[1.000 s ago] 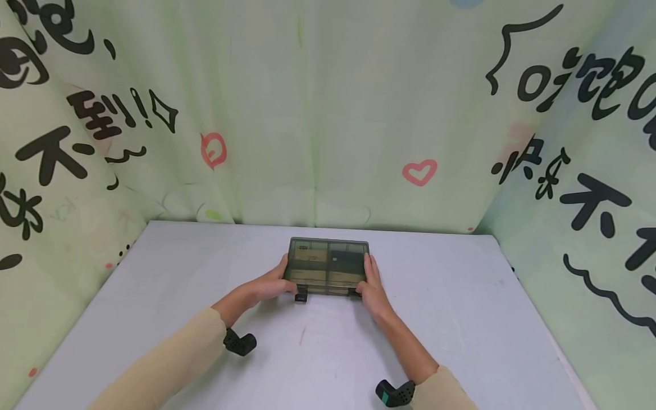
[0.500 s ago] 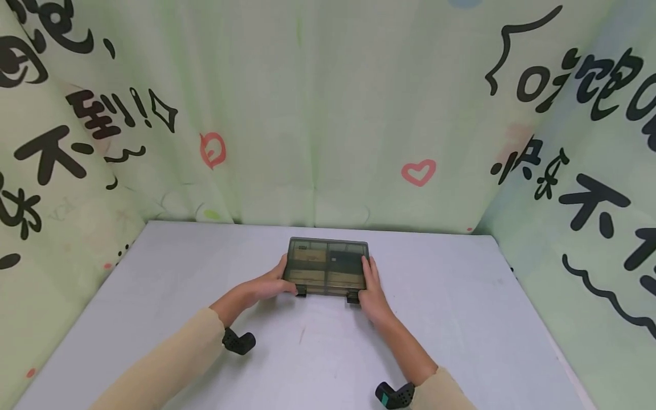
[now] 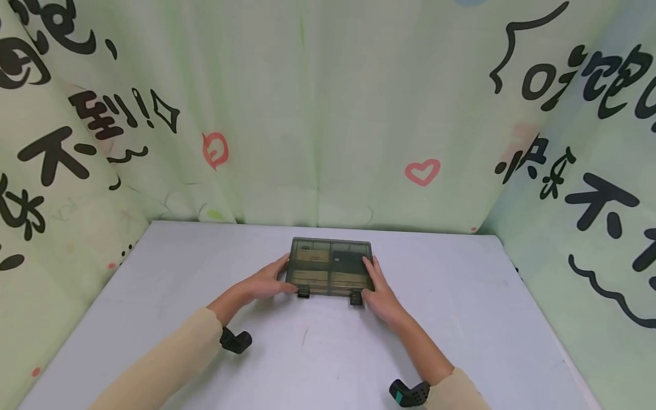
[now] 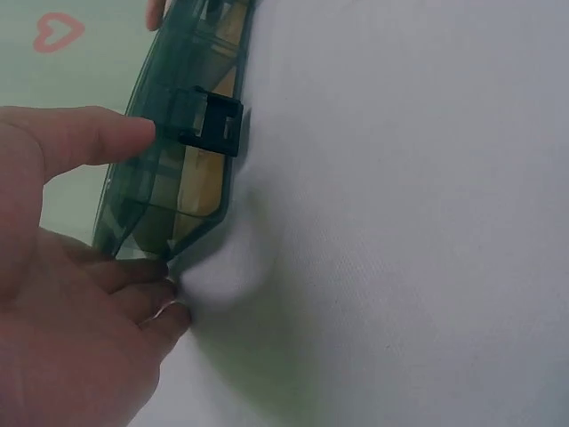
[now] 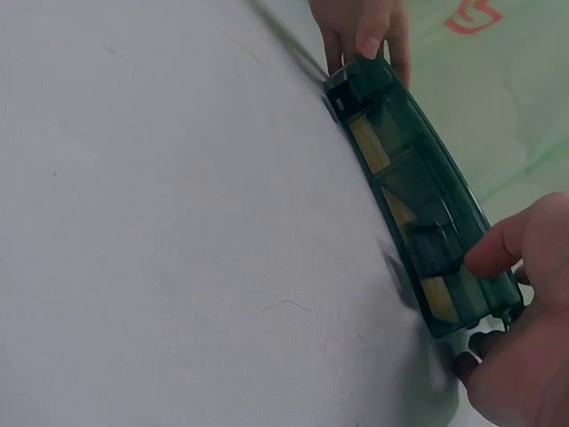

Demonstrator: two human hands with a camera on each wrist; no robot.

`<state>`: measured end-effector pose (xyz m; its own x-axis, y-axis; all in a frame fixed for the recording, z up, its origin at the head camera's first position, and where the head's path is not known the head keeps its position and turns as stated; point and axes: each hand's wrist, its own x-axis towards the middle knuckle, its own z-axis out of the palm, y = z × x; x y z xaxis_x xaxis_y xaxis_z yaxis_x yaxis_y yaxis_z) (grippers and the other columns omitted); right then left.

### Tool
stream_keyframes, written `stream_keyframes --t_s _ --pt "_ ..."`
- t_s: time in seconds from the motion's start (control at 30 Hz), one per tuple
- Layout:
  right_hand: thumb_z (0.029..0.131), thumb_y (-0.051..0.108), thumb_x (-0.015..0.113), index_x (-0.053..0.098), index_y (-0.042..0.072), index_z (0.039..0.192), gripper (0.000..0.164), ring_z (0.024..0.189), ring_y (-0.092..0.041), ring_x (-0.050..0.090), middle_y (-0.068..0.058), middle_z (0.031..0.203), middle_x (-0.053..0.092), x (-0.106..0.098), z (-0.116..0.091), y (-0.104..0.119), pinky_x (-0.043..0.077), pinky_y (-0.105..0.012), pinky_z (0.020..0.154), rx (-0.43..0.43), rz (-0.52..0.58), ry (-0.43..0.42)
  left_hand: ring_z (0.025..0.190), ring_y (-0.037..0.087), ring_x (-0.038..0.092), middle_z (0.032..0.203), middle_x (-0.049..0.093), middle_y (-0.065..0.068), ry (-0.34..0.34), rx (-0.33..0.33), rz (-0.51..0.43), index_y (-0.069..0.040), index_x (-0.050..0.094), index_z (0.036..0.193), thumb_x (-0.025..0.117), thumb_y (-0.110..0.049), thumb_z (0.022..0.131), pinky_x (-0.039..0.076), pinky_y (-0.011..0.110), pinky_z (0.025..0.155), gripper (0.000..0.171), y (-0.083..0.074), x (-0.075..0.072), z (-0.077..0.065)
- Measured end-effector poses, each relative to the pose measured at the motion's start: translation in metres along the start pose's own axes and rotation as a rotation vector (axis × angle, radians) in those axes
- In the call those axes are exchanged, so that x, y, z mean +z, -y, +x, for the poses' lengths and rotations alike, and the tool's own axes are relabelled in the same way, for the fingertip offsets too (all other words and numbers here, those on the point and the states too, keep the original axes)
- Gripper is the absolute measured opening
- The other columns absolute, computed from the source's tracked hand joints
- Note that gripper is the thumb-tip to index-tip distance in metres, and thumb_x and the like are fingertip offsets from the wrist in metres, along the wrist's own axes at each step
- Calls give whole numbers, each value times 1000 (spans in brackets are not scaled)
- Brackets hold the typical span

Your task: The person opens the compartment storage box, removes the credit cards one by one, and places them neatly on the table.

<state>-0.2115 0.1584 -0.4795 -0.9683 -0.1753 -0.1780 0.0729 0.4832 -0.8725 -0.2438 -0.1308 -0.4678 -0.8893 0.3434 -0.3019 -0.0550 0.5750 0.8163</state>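
Observation:
A smoky, see-through plastic storage box (image 3: 320,265) with divided compartments lies on the white table. Its lid is down, and tan and dark pieces show through it. My left hand (image 3: 263,283) holds the box's left end, thumb at the front beside a black latch (image 4: 213,123) and fingers at the side. At the other end, my right hand (image 3: 383,299) grips the right side, its thumb near the second latch (image 5: 433,249) and fingertips up on the lid's edge. Both latches stick out from the front; I cannot tell whether either is fastened.
White cloth covers the table (image 3: 441,319) around the box. Behind it and at both sides hangs a pale green curtain (image 3: 359,114) with black lettering and red hearts. Each wrist wears a small black camera (image 3: 237,341).
My right thumb has come off the right latch and shifted right, so that latch now shows fully. The left thumb passed over the left latch, now visible again. The box has barely moved.

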Motion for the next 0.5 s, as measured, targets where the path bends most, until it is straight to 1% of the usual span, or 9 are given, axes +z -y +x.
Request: stream_keyframes --t_s 0.13,0.27,0.37,0.5 --pt "83 -2 43 11 25 157 85 151 -33 -7 -1 165 -11 -3 -2 0 12 -65 117 -10 -11 11 150 31 17 161 25 10 -16 24 7 -23 14 157 74 -23 83 14 58 120 94 2 0 0" --pt "84 -2 47 12 25 157 85 151 -34 -3 -3 165 -7 -5 -3 1 14 -64 117 -17 -26 -2 150 31 18 160 27 10 -30 28 23 -21 16 157 75 -25 83 14 58 120 94 2 0 0" --pt "87 0 49 10 25 157 84 151 -33 0 -4 165 -7 -6 -3 1 15 -63 118 -22 -46 -7 150 30 18 160 28 9 -34 31 32 -21 17 156 74 -28 84 16 56 120 93 3 0 0" --pt "93 7 51 9 24 157 79 151 -34 4 -5 165 -2 -7 -5 0 18 -62 117 -19 -81 -30 149 29 23 159 29 10 -31 51 32 -18 17 156 74 -29 85 22 50 120 92 4 -1 0"
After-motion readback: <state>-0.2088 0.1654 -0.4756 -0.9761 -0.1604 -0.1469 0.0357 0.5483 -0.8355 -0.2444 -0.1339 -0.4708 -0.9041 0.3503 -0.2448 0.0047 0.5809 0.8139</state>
